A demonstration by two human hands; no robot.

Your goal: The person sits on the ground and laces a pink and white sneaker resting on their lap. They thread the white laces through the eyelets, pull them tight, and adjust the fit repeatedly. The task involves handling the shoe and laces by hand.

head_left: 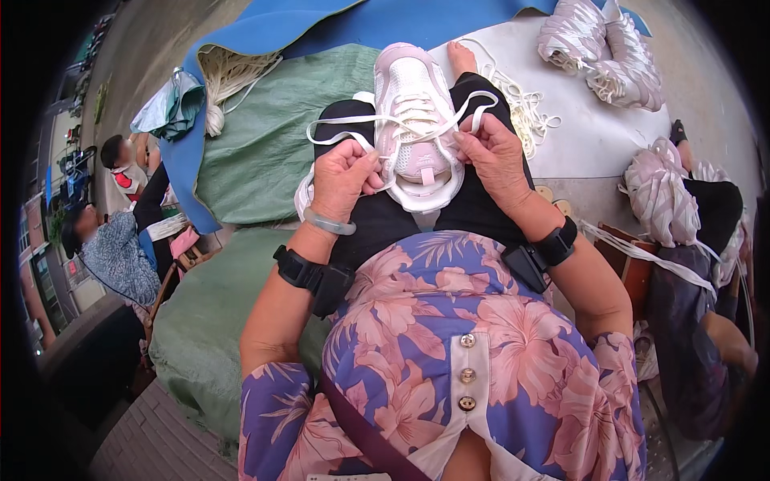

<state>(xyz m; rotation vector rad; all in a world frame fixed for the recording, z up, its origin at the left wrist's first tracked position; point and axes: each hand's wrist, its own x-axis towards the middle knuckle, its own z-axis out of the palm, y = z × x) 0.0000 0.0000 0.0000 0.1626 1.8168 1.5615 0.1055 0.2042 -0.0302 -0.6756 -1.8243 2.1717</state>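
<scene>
Now both hands (343, 178) pinch the sneaker's (417, 157) white laces (346, 120).

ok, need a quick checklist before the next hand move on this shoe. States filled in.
1. Shoe between the hands, toe pointing away: ok.
2. Left hand fingers closed on the lace: ok.
3. Right hand fingers closed on the lace: ok.
4. Lace drawn tight: not ok, slack curves stand out both sides.
5. Loose lace pile apart from right hand: ok.
6. Lace tips intact: cannot tell, too small.
</scene>
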